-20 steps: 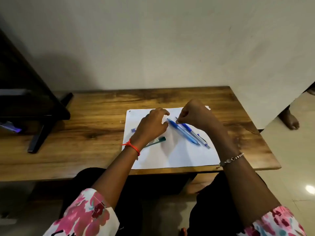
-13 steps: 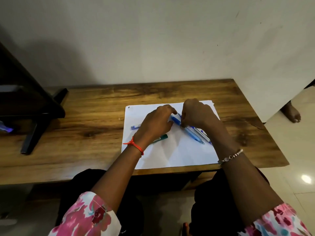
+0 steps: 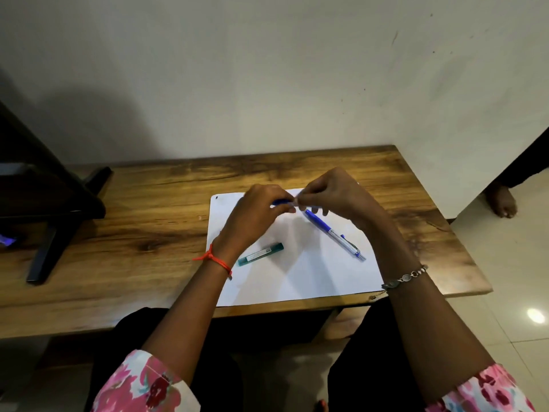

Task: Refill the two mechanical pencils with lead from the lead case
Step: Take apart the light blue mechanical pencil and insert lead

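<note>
My left hand (image 3: 258,214) grips a blue mechanical pencil (image 3: 280,201) lifted just above the white paper sheet (image 3: 300,272). My right hand (image 3: 332,194) pinches the pencil's right end with thumb and fingertips; most of that pencil is hidden by both hands. A second blue and silver mechanical pencil (image 3: 334,233) lies slanted on the sheet, below my right hand. The green lead case (image 3: 260,254) lies on the sheet beside my left wrist.
The sheet lies on a wooden table (image 3: 142,233) against a pale wall. A dark stand (image 3: 50,203) occupies the table's left end. A person's bare foot (image 3: 502,200) stands on the tiled floor at the right.
One blue pencil has been lifted off the paper and is now held between both hands. The other pencil stays on the sheet. The camera has tilted slightly.
</note>
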The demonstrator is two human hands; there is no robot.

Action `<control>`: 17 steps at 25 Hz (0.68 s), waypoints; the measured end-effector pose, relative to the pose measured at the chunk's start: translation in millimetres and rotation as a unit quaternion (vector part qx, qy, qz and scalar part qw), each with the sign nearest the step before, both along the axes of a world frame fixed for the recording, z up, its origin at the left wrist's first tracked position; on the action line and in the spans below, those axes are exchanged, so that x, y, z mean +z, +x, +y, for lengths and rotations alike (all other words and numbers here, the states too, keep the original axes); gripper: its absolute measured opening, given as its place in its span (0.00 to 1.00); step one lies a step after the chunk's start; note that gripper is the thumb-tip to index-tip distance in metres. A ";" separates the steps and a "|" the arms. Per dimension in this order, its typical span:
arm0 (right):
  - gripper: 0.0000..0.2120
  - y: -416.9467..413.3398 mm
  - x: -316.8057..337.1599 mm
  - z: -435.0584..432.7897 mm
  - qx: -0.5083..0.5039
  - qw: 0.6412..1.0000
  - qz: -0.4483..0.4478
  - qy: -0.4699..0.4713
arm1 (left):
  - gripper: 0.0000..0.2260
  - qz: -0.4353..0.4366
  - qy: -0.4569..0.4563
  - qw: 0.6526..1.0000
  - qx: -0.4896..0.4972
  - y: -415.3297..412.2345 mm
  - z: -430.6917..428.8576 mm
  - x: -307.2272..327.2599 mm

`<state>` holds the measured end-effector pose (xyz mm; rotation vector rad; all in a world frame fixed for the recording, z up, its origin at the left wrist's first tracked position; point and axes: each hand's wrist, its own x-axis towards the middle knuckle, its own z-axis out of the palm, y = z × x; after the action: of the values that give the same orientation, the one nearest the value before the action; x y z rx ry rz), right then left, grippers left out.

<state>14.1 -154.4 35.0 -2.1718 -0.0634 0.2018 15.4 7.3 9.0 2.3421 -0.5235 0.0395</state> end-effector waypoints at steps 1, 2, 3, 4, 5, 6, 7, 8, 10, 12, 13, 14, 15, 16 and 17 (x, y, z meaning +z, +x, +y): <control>0.03 -0.7 2.5 -2.9 -0.019 0.996 0.004 0.085 | 0.07 0.002 -0.025 1.000 0.012 2.6 5.6 4.4; 0.02 -0.6 4.2 -5.3 -0.038 0.986 0.003 0.161 | 0.07 0.012 -0.042 0.999 0.023 4.7 10.7 8.1; 0.02 -0.3 5.2 -7.1 -0.053 0.974 -0.004 0.219 | 0.08 0.033 -0.056 0.997 0.029 5.8 14.8 10.6; 0.01 0.2 5.7 -7.6 -0.063 0.964 -0.011 0.260 | 0.09 0.064 -0.065 0.995 0.030 5.6 17.4 12.7; 0.01 0.8 5.9 -6.9 -0.068 0.953 -0.013 0.294 | 0.10 0.097 -0.068 0.993 0.025 4.2 18.0 14.0; 0.02 1.6 5.9 -5.9 -0.069 0.944 -0.007 0.322 | 0.12 0.122 -0.074 0.990 0.013 1.9 16.9 14.8; 0.03 2.0 5.4 -4.7 -0.062 0.937 0.003 0.345 | 0.12 0.137 -0.089 0.987 -0.001 0.3 14.5 14.9; 0.04 2.0 4.6 -2.9 -0.052 0.932 0.013 0.359 | 0.11 0.145 -0.114 0.983 -0.010 -0.8 11.2 14.8; 0.07 1.4 3.4 1.6 -0.042 0.933 0.016 0.358 | 0.06 0.156 -0.171 0.973 -0.009 -1.2 5.0 15.3; 0.09 1.7 3.1 5.7 -0.067 0.941 -0.007 0.333 | 0.04 0.168 -0.212 0.963 -0.001 -1.5 0.4 14.7; 0.10 2.0 3.2 7.7 -0.089 0.941 -0.021 0.326 | 0.05 0.174 -0.225 0.959 0.007 -1.3 -0.8 13.8; 0.09 2.5 3.4 9.6 -0.112 0.937 -0.031 0.331 | 0.06 0.179 -0.235 0.955 0.017 -1.1 -1.8 12.9; 0.08 2.7 3.4 11.2 -0.132 0.929 -0.040 0.343 | 0.06 0.184 -0.244 0.952 0.024 -1.0 -2.8 12.2; 0.07 2.7 3.3 13.0 -0.148 0.922 -0.046 0.356 | 0.06 0.190 -0.253 0.948 0.028 -0.8 -3.8 11.7; 0.06 2.0 2.6 14.8 -0.161 0.917 -0.051 0.363 | 0.06 0.195 -0.259 0.945 0.032 -0.5 -4.7 11.4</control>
<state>16.1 -139.6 37.6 -1.4183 0.1412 -0.1167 14.9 2.6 20.4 1.7855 -0.2026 -0.2269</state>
